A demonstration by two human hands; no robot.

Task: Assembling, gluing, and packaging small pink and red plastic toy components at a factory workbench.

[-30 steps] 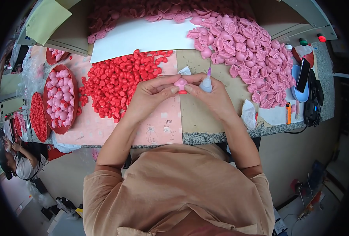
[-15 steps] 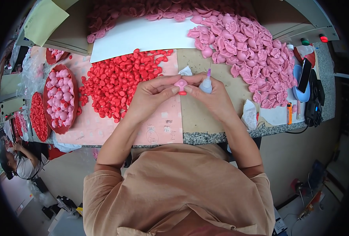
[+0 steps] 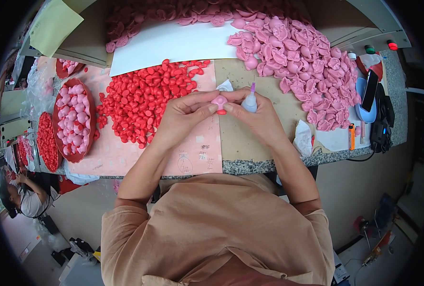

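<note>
Over the front part of the bench, my two hands meet at a small pink rounded piece (image 3: 219, 100). My left hand (image 3: 183, 113) pinches it from one side, and the thumb and fingers of my right hand (image 3: 259, 119) press it from the other. A red oval piece (image 3: 221, 112) sits against its lower side, between my thumbs. My right hand also keeps a small squeeze bottle (image 3: 250, 103) with a thin needle tip, pointing up, tucked among its fingers. Red pieces (image 3: 145, 95) lie heaped beside my left hand. Pink moulded shells (image 3: 312, 71) are piled beyond my right hand.
A red basket (image 3: 55, 128) of pink balls stands at the left, beside a tray of red pieces (image 3: 46, 138). White board (image 3: 169, 45) lies at the back. On the right are a crumpled tissue (image 3: 303, 138), an orange lighter (image 3: 351, 137) and a phone (image 3: 370, 90). Another person (image 3: 33, 198) sits far left.
Almost nothing differs. My hands stay in place around the pink piece, and the red piece shows slightly nearer to it.
</note>
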